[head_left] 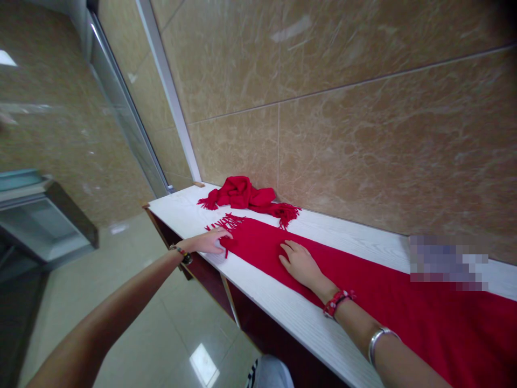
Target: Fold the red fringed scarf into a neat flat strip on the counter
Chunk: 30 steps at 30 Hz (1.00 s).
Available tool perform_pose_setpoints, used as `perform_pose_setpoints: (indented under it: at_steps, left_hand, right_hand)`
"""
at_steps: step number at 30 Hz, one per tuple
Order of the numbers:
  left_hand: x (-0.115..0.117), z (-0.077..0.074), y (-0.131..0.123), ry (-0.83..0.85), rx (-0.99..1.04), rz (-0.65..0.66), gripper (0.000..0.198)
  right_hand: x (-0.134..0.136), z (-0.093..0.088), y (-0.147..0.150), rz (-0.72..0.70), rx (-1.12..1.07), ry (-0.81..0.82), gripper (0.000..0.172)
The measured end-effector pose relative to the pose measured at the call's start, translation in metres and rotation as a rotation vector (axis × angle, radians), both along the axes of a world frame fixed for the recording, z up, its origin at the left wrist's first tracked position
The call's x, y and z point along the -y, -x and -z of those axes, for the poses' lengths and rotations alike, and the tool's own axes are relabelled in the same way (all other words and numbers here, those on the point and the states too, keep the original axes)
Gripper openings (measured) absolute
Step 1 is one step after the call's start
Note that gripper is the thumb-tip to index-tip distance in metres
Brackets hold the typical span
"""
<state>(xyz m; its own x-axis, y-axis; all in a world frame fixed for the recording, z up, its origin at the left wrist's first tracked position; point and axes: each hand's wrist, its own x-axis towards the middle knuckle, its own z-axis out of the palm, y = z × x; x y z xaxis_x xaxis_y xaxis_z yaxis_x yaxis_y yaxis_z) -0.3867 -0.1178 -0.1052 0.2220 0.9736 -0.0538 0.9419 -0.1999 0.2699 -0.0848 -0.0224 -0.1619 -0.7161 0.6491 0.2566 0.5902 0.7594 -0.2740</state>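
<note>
A long red scarf (258, 242) lies spread along a white bench top, with its fringed end toward the far left. My left hand (210, 241) is at the scarf's near corner by the fringe; thumb and fingers close around the edge there, and a bit of red hangs below them. Resting on the cloth further right is my right hand (301, 262), fingers spread and nothing gripped. Behind the flat scarf, against the wall, a second red scarf (246, 194) sits in a crumpled heap with fringes at both ends.
The narrow white bench top (177, 205) runs along a tan marble-tiled wall (343, 134), with dark red compartments under it. A blurred-out item (444, 261) stands at the back right. A glass-sided case (44, 221) is across the shiny floor at left.
</note>
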Motion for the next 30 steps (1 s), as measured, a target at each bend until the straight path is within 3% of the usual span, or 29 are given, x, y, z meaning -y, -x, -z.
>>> perform_pose_setpoints:
  at_steps: [3,8,15,23,27,30]
  left_hand:
    - [0.0,0.005,-0.004,0.006,0.065,-0.132,0.045]
    - [-0.004,0.014,0.0,-0.126,-0.109,-0.33,0.052]
    - [-0.008,0.014,0.016,-0.111,-0.186,-0.411,0.051]
    - [-0.016,0.006,0.054,-0.3,-0.372,-0.697,0.028]
    - [-0.025,-0.001,0.06,-0.376,-0.378,-0.666,0.038]
    - [-0.039,-0.002,0.046,-0.353,-0.355,-0.461,0.04]
  right_hand:
    - [0.0,0.001,0.0,-0.005,0.0,0.004,0.044]
    - [0.0,0.0,0.0,-0.003,-0.012,0.008,0.043]
    - [0.001,-0.002,0.0,0.0,0.002,0.013,0.044]
    - [0.001,-0.002,0.0,-0.001,0.014,0.015,0.044]
    - [0.001,-0.002,0.0,0.001,0.008,0.016,0.044]
    - [0.0,-0.001,0.001,-0.001,0.001,0.021,0.045]
